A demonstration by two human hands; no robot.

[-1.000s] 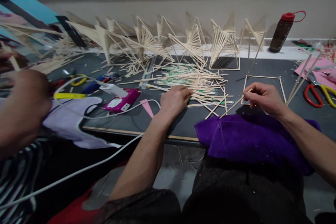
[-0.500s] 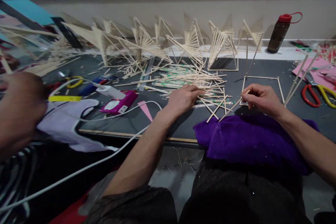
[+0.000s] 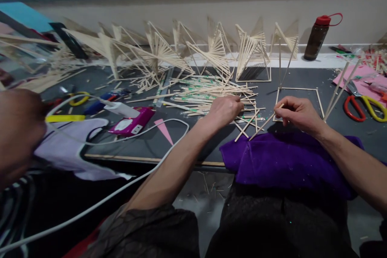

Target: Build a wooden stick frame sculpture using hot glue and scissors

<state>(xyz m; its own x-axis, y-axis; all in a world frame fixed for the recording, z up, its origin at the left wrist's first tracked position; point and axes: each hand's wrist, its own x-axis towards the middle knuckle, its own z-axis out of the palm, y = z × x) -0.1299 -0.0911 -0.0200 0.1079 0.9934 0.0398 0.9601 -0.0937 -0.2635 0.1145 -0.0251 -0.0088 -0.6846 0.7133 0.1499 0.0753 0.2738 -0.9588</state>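
My left hand rests on the near right part of a pile of thin wooden sticks, several still in clear green-printed wrappers. Its fingers curl downward, and their tips are hidden, so a grip on any stick cannot be made out. In a pinch, my right hand holds one wooden stick, which slants down to the left near a purple cloth. Just behind that hand lies a square stick frame with upright sticks at its corners.
Finished-looking stick structures line the wall. A dark bottle stands back right, near red-and-yellow scissors. On the left are a magenta pack, a white cable, a pale cloth and another person's blurred hand.
My left hand has moved right over the pile, its fingers now curled further down. My right hand keeps its pinch on the stick. The whole view has shifted slightly.
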